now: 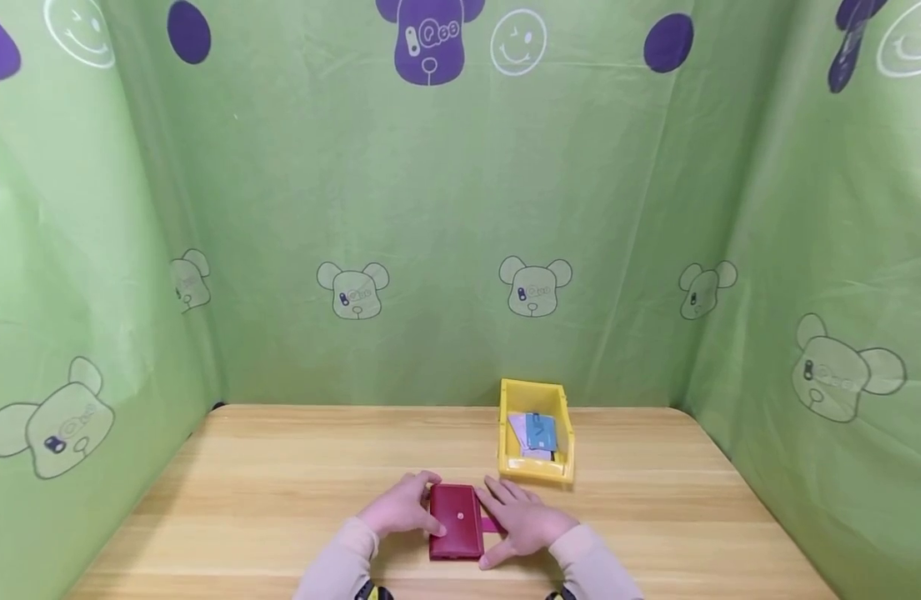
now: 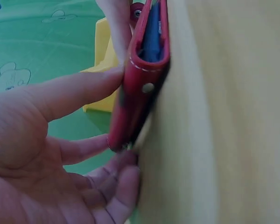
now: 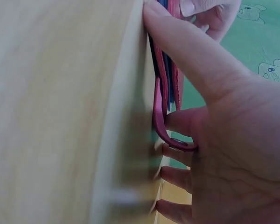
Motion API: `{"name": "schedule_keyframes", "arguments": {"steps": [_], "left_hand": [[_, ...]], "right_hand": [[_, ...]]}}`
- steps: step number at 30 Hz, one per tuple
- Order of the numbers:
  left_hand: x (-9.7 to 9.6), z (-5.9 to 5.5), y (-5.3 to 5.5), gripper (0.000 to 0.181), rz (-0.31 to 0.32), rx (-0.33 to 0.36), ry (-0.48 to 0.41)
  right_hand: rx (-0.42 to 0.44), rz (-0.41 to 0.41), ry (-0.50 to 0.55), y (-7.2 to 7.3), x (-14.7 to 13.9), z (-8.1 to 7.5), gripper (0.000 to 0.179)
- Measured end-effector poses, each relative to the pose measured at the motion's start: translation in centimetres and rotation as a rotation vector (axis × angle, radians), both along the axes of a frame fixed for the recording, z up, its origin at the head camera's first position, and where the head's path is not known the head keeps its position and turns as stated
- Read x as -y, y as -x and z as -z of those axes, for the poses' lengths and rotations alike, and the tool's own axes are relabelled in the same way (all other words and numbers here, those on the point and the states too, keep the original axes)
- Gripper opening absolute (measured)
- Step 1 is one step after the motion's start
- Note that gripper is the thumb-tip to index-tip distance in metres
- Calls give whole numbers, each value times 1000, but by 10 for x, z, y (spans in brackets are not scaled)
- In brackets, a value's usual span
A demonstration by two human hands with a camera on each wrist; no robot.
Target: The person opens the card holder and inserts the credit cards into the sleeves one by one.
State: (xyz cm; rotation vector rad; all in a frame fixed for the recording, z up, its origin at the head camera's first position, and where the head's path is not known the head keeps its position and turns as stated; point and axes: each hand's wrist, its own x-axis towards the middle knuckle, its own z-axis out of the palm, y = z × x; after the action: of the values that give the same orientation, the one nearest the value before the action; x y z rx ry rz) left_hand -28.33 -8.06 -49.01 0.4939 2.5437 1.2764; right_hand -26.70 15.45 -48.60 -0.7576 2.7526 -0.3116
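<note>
A dark red wallet lies folded on the table, with a small stud on its upper face. Its pinkish strap sticks out on the right, the snap end curving up in the right wrist view. My left hand holds the wallet's left side, thumb on top and fingers along the spine. At the other side my right hand spreads its fingers over the strap, thumb at the near right corner. Dark blue contents show inside the wallet in the left wrist view.
A yellow bin stands beyond the right hand, with a blue card and pale purple cards in it. The wooden table is bounded by green printed curtains at the back and both sides.
</note>
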Motion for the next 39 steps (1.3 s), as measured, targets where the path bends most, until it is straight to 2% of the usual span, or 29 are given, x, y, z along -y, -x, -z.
{"name": "schedule_keyframes", "arguments": {"steps": [3, 6, 11, 13, 16, 20, 23, 26, 30, 35, 39], "left_hand": [[-10, -4, 2, 73, 0, -78, 123], [-20, -9, 4, 61, 1, -107, 165], [-29, -14, 8, 33, -1, -37, 51], [-28, -16, 9, 28, -13, -12, -13], [-25, -16, 12, 30, -47, 1, -66], [-18, -12, 18, 39, -95, 11, -85], [-9, -10, 22, 43, -109, 4, -80], [1, -9, 23, 42, -107, -9, -86], [19, -11, 23, 35, -88, -20, -147], [39, -12, 20, 30, -82, 3, -214], [54, -9, 18, 33, -77, 4, -212]], "right_hand": [[6, -8, 6, -1, 0, -1, 108], [3, -14, 12, -2, 1, -3, 108], [1, -19, 21, -3, 3, -4, 108], [-1, -19, 25, -3, 3, -3, 108], [-9, -16, 29, -2, 3, -2, 108], [-8, -9, 34, -2, 3, -2, 108], [5, -1, 35, -2, 3, -4, 108], [14, 8, 33, -2, 2, -5, 108], [28, 19, 38, -3, 3, -6, 108], [27, 21, 50, -3, 2, -6, 108], [34, 23, 43, -2, 2, -6, 109]]}}
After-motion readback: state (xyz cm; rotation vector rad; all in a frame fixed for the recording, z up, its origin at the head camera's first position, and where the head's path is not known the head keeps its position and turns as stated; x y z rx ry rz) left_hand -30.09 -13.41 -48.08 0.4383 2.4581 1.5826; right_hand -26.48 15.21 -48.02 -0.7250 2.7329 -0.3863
